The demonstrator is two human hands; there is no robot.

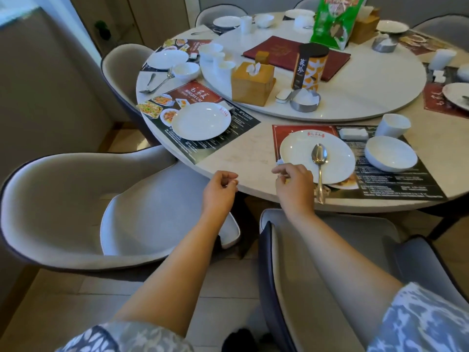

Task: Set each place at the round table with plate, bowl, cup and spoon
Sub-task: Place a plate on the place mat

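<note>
Round table (253, 153), marble top, with a turntable (355, 80) at its centre taken as landmark. Place nearest the turntable's front edge, right of centre: plate (299, 151) on a paper mat, spoon (319, 161) lying across it with the handle overhanging toward the table's edge, bowl (390, 153) to the plate's right, cup (393, 125) behind the bowl; this setting looks complete. Right hand (294, 184) hovers at the plate's near rim, fingers loosely curled, holding nothing visible; left hand (220, 189) likewise loosely curled and empty, at the table's edge. Place left of the turntable's front: second plate (201, 120) alone on its mat, so bowl, cup and spoon appear wanting; likely the next step. Spare cups (215, 57) stand on the turntable's left rim, within a reach across. Obstacles: tissue box (252, 82) and canister (309, 67) on the turntable; a chair (63, 199) stands before the unfinished place.
</note>
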